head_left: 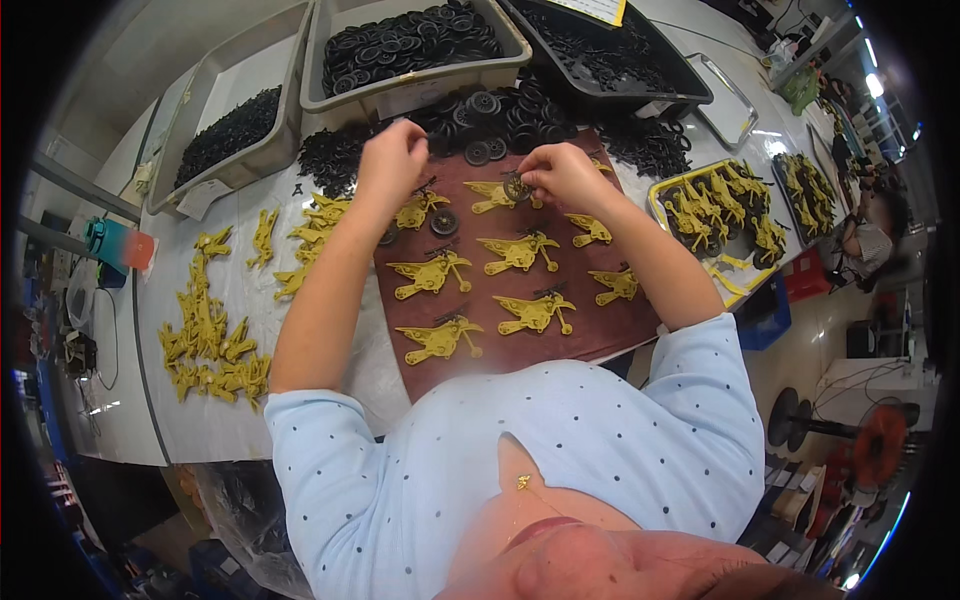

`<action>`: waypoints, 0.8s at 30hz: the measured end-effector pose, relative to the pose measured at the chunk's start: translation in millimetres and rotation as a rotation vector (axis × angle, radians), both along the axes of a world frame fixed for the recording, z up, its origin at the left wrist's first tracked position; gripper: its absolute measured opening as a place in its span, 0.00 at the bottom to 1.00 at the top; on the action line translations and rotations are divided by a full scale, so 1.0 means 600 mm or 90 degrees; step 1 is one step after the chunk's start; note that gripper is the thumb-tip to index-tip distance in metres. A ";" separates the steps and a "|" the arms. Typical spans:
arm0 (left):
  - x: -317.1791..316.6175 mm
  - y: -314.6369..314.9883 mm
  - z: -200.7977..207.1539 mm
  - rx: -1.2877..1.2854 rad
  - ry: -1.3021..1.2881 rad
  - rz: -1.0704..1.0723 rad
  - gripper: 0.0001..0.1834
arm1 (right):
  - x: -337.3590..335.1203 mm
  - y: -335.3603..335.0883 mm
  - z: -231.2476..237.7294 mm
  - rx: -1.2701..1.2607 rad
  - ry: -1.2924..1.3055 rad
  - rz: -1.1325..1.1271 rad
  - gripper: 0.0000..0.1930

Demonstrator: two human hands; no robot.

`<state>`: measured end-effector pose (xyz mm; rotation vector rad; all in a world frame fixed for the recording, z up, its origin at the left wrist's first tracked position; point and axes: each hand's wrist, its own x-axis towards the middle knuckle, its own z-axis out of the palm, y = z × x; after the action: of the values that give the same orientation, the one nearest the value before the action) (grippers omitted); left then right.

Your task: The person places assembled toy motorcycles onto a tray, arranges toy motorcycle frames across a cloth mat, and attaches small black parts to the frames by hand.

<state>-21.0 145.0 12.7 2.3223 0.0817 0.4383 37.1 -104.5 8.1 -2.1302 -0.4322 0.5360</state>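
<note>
My right hand (565,178) pinches a small black toy wheel (516,188) at the front end of a yellow toy motorcycle body (487,197). Over the near edge of the heaped black wheels, my left hand (396,158) has thumb and fingertips together; whatever is between them is too small to tell. Just below it lies a yellow body (415,212) with a black wheel (444,221) at one end. More yellow bodies (520,252) lie in rows on a dark red mat (500,350), with small black parts along their tops.
Beyond the mat, loose black wheels (485,105) lie before a grey bin of wheels (330,95). Bins of small black parts (235,125) (620,50) flank it. Loose yellow bodies (215,340) cover the left table. At right, a yellow-rimmed tray (660,200) holds wheeled yellow toys.
</note>
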 end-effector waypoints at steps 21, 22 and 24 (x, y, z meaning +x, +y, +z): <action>-0.079 -0.081 -0.060 0.295 -0.027 -0.184 0.18 | -0.022 -0.040 -0.034 -0.088 -0.155 0.019 0.06; -0.081 -0.082 -0.060 0.328 -0.027 -0.187 0.20 | -0.024 -0.040 -0.035 -0.087 -0.155 0.020 0.06; -0.081 -0.083 -0.062 0.361 -0.028 -0.189 0.21 | -0.024 -0.040 -0.039 -0.077 -0.161 0.008 0.06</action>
<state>-69.4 95.4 -24.7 2.8127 -0.4591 0.3957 22.6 -128.5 -15.3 -2.3232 -0.5660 0.3070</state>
